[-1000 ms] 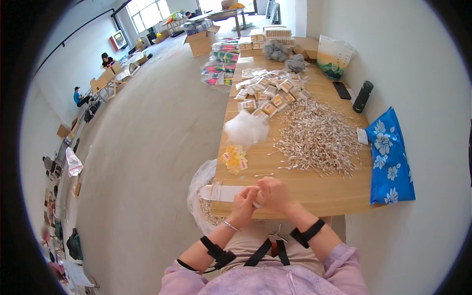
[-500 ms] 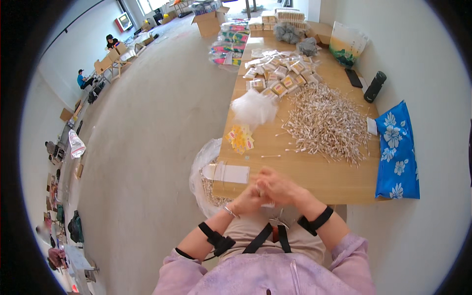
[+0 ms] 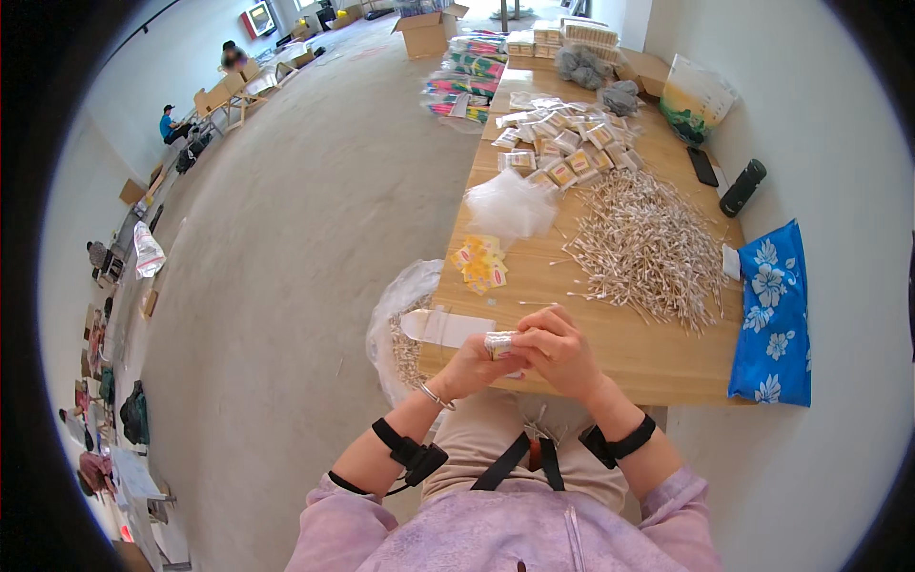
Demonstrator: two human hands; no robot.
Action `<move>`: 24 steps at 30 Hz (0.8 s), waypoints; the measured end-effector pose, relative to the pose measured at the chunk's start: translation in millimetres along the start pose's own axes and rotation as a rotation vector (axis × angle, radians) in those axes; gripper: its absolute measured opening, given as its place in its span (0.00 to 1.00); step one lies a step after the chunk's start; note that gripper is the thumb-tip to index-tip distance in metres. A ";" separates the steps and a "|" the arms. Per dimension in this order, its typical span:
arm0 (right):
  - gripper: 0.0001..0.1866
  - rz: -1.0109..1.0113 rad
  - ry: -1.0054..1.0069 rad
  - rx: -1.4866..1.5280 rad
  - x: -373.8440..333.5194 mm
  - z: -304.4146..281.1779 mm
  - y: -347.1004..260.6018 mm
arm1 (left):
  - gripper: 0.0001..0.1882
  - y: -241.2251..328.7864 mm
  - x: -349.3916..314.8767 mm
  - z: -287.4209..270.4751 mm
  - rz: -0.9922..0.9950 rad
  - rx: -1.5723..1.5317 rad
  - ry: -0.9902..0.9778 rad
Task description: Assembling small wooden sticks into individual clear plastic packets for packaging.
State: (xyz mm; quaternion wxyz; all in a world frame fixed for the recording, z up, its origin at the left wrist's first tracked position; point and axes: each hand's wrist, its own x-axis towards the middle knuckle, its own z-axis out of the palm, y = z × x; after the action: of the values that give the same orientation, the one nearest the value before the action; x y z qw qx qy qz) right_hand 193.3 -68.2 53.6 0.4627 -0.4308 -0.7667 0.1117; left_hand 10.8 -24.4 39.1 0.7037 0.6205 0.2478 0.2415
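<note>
Near the table's front edge, my left hand (image 3: 471, 368) is closed around a small bundle of cotton swabs (image 3: 498, 344), its white tips showing upward. The fingers of my right hand (image 3: 562, 353) are curled in against the bundle's right side and partly hide it. Just left of my hands lies a white card strip with a rounded end (image 3: 446, 329). Beyond it are yellow printed cards (image 3: 478, 264) and a pile of thin clear bags (image 3: 512, 204). To the right spreads a large heap of loose cotton swabs (image 3: 650, 250). Filled swab packets (image 3: 562, 153) lie behind it.
On the wooden table (image 3: 658, 372), a blue floral pouch (image 3: 770, 315) lies at the right edge, near a black bottle (image 3: 742, 188) and a phone (image 3: 702, 166). A clear sack of swabs (image 3: 405, 351) stands beside the table's left edge. Two people sit at the far left.
My hands have shifted up and opened out from their tight clasp, so the swab bundle now shows between them. The whole view has shifted slightly.
</note>
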 end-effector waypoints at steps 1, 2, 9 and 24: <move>0.10 0.038 0.027 -0.025 1.1 2.2 -3.2 | 0.06 -0.7 -0.4 -0.9 0.010 0.016 0.008; 0.09 0.077 0.055 -0.050 2.3 4.5 -6.2 | 0.05 -1.4 -1.0 -1.9 0.020 0.032 0.016; 0.07 0.022 0.073 -0.137 4.5 12.5 -6.2 | 0.06 -2.4 -2.4 -4.4 -0.007 0.183 0.032; 0.09 -0.014 -0.022 -0.160 -7.7 17.4 0.5 | 0.05 -31.7 -5.4 -11.5 -0.077 0.167 0.088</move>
State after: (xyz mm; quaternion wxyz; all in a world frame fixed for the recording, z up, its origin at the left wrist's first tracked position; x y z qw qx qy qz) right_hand 181.2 -69.9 39.1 0.4189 -0.4599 -0.7813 0.0516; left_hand 0.3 -22.8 6.6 0.6467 0.6559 0.3215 0.2195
